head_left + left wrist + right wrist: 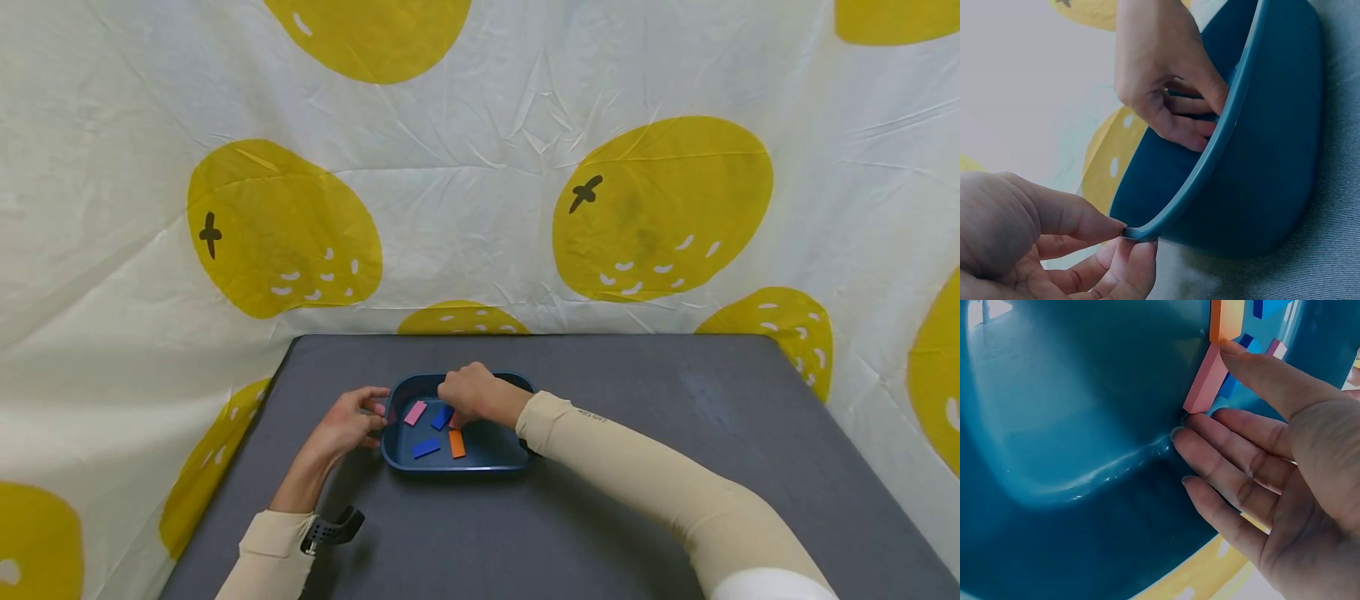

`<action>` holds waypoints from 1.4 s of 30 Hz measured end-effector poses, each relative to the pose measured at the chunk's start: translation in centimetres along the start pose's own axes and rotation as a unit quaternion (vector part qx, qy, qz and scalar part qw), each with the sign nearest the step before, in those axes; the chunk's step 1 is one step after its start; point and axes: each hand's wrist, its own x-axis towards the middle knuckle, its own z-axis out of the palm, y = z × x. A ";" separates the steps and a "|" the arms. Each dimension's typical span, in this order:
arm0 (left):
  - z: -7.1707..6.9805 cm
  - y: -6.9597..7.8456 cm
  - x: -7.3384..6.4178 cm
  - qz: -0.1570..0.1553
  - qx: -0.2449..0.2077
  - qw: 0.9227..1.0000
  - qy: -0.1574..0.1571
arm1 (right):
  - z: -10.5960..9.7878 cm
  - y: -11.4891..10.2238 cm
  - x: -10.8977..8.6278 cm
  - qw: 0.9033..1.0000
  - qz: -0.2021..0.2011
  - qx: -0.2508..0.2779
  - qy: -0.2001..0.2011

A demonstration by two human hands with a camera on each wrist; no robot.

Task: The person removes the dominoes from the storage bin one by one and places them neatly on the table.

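A dark blue rectangular tray (480, 469) lies on the table with small flat blocks inside. My left hand (351, 425) is at its left end; in the left wrist view, thumb and fingertips pinch the tray's rim (1210, 156). Reaching into the tray, my right hand (471, 393) holds a pink block (1205, 381) between the thumb at one end and fingertips at the other. Touching that block's end is an orange block (457, 443). Two blue blocks, one by the hand (442, 417) and one nearer the front (426, 448), and another pink block (415, 412) lie nearby.
The tray stands on a dark grey table (660, 417), whose surface extends to its right and in front. Behind hangs a white cloth (465, 233) with yellow fruit prints. A black band (332, 529) is around the left wrist.
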 end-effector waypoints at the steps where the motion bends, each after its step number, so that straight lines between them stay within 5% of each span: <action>1: 0.0 0.0 0.0 0.000 0.000 1.000 0.001 | 0.0 0.0 0.0 1.000 0.000 0.000 -0.001; 13: 0.0 0.0 -0.1 0.002 0.001 1.000 0.001 | 0.4 0.0 0.0 1.000 -0.008 0.012 -0.006; 31: -0.1 0.0 0.0 0.004 -0.006 1.000 -0.003 | 0.7 0.8 -0.7 0.997 -0.043 -0.059 -0.019; 42: -0.2 0.0 -0.1 0.006 -0.004 1.000 -0.003 | 0.9 1.9 -1.6 0.998 -0.063 0.013 -0.019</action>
